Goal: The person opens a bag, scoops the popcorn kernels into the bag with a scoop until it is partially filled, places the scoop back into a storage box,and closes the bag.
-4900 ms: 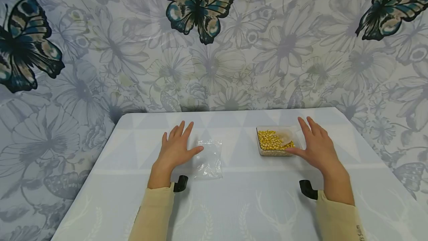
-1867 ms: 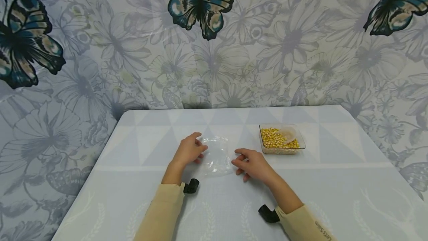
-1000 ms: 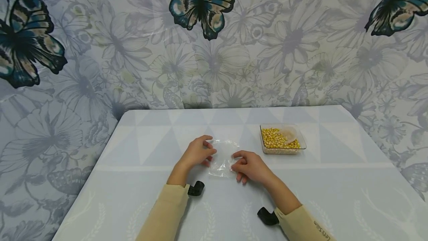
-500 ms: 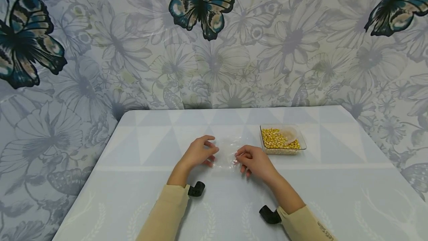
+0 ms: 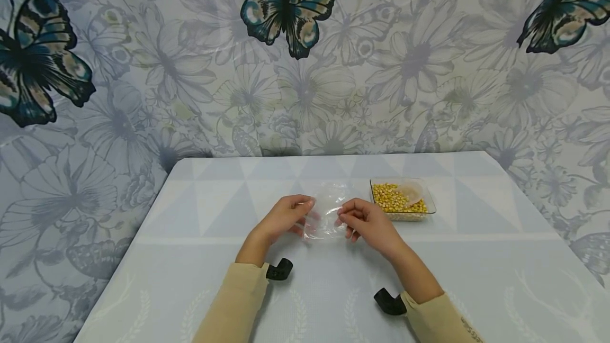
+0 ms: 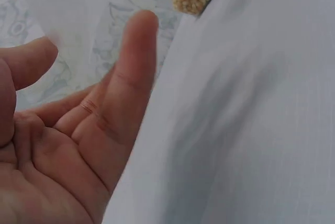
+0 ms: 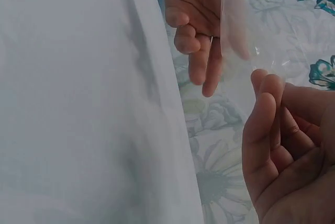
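Observation:
A clear plastic bag point(image 5: 329, 211) is held up between both hands over the middle of the table. My left hand point(image 5: 282, 218) pinches its left edge between thumb and index finger, other fingers spread behind the film. At the opposite edge, my right hand point(image 5: 370, 226) pinches the bag with thumb and fingertips. In the right wrist view, thin film point(image 7: 264, 51) rises from the fingertips of the right hand point(image 7: 293, 150) and partly covers the left hand point(image 7: 201, 9). The left wrist view shows the left hand point(image 6: 78, 145) with one finger extended beside the film.
A rectangular glass container point(image 5: 404, 217) of yellow corn kernels point(image 5: 388, 198) stands behind and right of the right hand. A pale translucent scoop point(image 5: 412, 193) lies on the kernels. The white patterned table point(image 5: 214, 279) ends at a butterfly-print wall covering point(image 5: 305, 105).
Both hands have come from spread above the table to the bag's two sides. The bag, flat on the table before, is now lifted and gripped; the container has stayed put.

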The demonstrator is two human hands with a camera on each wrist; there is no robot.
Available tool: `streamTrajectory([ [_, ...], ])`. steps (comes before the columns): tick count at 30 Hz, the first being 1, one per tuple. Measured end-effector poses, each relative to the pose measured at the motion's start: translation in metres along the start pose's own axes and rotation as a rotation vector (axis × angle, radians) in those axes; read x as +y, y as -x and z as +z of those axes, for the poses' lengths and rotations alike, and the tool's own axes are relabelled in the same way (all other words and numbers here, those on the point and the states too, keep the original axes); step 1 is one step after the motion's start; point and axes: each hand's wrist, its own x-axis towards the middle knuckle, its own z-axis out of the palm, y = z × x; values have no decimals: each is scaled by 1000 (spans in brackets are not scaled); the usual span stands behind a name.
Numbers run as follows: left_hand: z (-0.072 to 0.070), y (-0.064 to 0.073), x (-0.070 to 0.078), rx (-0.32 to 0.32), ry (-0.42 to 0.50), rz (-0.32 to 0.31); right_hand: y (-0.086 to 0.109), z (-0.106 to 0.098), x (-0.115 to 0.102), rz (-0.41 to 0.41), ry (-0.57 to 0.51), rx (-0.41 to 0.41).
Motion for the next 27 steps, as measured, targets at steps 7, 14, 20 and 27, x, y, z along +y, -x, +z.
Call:
streamTrajectory([
  [7, 3, 3, 8, -49, 137, 40, 2, -7, -1, -18, 43, -41],
  [14, 5, 2, 10, 17, 198, 98, 2, -13, -2, -29, 106, -57],
  [20, 6, 3, 13, 65, 230, 150, 2, -17, -2, -17, 145, -106],
  [27, 11, 5, 21, 91, 241, 192, 3, -22, -2, -5, 169, -147],
])
